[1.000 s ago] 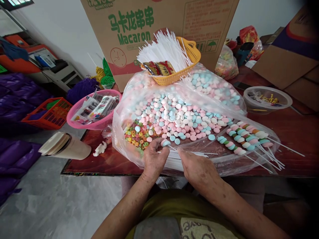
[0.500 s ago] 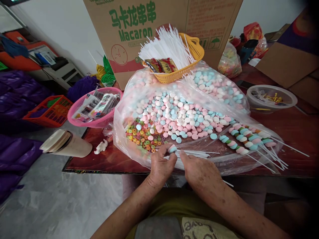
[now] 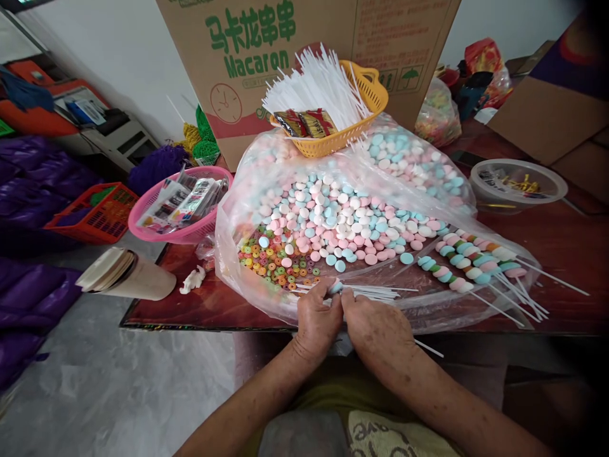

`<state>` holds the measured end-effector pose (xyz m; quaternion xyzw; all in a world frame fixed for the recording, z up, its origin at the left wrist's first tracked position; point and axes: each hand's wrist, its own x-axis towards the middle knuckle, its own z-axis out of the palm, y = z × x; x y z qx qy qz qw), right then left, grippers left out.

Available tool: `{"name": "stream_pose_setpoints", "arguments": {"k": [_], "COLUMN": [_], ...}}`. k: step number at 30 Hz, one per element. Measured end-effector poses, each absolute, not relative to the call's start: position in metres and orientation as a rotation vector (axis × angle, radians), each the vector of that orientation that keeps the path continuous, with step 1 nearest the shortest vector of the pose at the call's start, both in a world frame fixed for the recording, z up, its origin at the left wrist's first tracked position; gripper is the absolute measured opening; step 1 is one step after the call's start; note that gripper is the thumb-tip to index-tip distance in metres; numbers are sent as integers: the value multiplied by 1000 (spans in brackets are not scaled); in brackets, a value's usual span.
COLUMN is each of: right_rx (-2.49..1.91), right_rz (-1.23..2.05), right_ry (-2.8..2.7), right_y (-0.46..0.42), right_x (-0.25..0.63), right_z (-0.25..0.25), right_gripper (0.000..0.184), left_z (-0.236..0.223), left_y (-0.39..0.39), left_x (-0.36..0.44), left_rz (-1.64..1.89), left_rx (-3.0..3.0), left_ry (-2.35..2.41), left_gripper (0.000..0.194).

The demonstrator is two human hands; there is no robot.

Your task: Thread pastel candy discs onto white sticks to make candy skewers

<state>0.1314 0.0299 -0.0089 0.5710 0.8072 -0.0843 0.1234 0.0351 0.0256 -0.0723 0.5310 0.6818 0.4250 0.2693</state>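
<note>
My left hand (image 3: 316, 317) pinches a pale blue round candy (image 3: 335, 287) at its fingertips. My right hand (image 3: 375, 324) is closed on a thin white stick (image 3: 428, 348) whose end juts out to the right; both hands touch at the fingertips over the near edge of the table. Just beyond them lies a bundle of loose white sticks (image 3: 375, 292) on an open clear plastic bag (image 3: 238, 279) heaped with pink, blue and white candies (image 3: 342, 222) and small coloured ring candies (image 3: 271, 260). Several filled candy skewers (image 3: 466, 263) lie at the right.
A yellow basket (image 3: 366, 120) of white sticks tops the bag before a large Macaron carton (image 3: 247, 57). A pink basket (image 3: 147, 222) of packets and a paper cup (image 3: 128, 279) stand left, a clear bowl (image 3: 518, 184) right. The dark red table (image 3: 561, 247) ends at my lap.
Both hands have drawn closer together and slid right along the table edge; the candy has moved up to the right hand's fingertips, and the stick's end now shows behind the right hand.
</note>
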Motion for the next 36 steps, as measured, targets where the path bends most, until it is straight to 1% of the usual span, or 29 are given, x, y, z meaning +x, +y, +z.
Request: {"name": "stream_pose_setpoints", "arguments": {"k": [4,7,10,13,15,17,18,19,20,21,23,30,36], "right_rx": [1720,1725,1752,1822,1873,1945,1978,1996,1989,1959,1880,1832,1810], "right_rz": [-388,-454,-453,-505,-563,-582,-578,-581,-601,-634,-695,-578,-556], "right_ry": [2386,2426,2431,2477,2565,2663,2695,2706,2711,2717,2725,2626,2625], "right_y": [38,37,33,36,43,51,54,55,56,54,48,36,36], "right_x": [137,147,151,153,160,172,178,182,186,187,185,171,167], "right_z": [-21,-30,-40,-51,-57,-60,-61,-62,-62,-63,-66,-67,-58], "right_gripper": [25,24,24,22,22,24,25,27,27,28,28,26,27], "left_z": [-76,-77,-74,-68,-63,-58,-56,-55,-56,-57,-61,-66,-71], "left_y": [30,31,24,18,23,37,46,55,64,71,81,73,71], "left_x": [28,22,28,34,26,10,1,-8,-16,-21,-27,-33,-41], "left_rz": [1154,1109,972,794,689,570,486,387,260,146,25,86,189], "left_rx": [1419,1532,1656,1748,1810,1835,1827,1843,1902,1934,1988,2023,2064], "left_ry": [1763,1844,1862,1732,1716,1874,2006,2118,2153,2163,2129,2076,2034], "left_gripper": [21,29,26,25,36,49,48,39,30,26,22,21,23]}}
